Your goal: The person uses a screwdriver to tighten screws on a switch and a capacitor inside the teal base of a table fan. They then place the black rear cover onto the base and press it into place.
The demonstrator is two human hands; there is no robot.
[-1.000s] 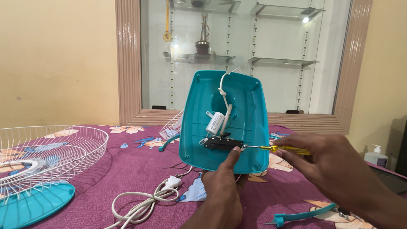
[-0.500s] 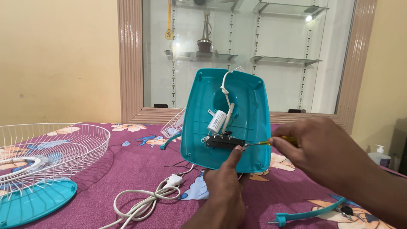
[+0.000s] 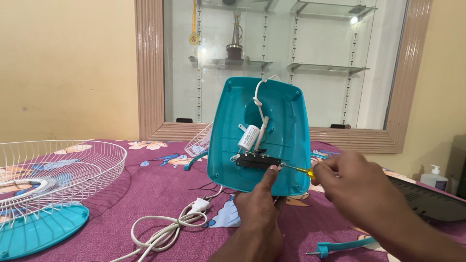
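A person is holding a teal plastic fan base point(image 3: 286, 126) upright near the middle of a counter point(image 3: 160, 189) covered in a purple floral cloth, its hollow underside facing the camera. The left hand point(image 3: 257, 213) is steadying the lower edge of the base, with one of its fingers point(image 3: 271, 175) pressing against a black switch block point(image 3: 258, 162) mounted inside; the other fingers are curled, gripping nothing that can be seen. The right hand point(image 3: 357, 187) is closing its fingers around the yellow handle of a screwdriver point(image 3: 298, 170), whose tip is touching the right end of the switch block. A white cylindrical capacitor point(image 3: 248, 137) and white wiring are sitting just above the block.

The work appears to be at the stage of turning a screw on the block, which calls for keeping the tip seated while the base is being held still.

A white wire fan guard point(image 3: 58, 170) is lying at the counter's left edge and a coiled white power cord point(image 3: 165, 228) near the front edge, both well apart from the hands. A teal clip point(image 3: 340, 246) is lying under the right forearm, leaving little free room there.
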